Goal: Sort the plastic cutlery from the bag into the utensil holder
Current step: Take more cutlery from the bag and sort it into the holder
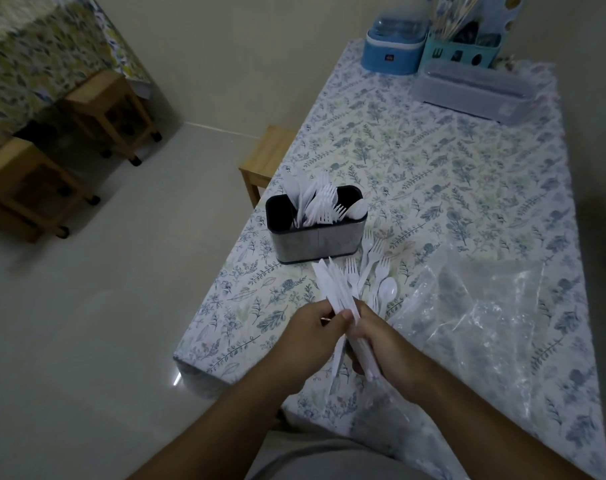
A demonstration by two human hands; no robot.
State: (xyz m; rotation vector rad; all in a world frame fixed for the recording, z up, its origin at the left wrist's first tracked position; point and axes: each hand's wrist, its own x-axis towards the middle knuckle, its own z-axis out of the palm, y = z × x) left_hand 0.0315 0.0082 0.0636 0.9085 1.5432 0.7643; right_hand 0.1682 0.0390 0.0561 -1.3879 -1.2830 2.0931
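Left hand [310, 336] and right hand [377, 341] are both closed around one bundle of white plastic knives [332, 289], held just in front of the black-lined steel utensil holder [317, 239]; the blades fan up toward the holder without touching it. The holder stands near the left edge of the floral-patterned table [433, 161] and contains white plastic forks, knives and one spoon. Loose white plastic forks [372, 259] and a white plastic spoon [387, 291] lie on the table, front-right of the holder. A clear plastic bag [474, 327] lies further right of the holder.
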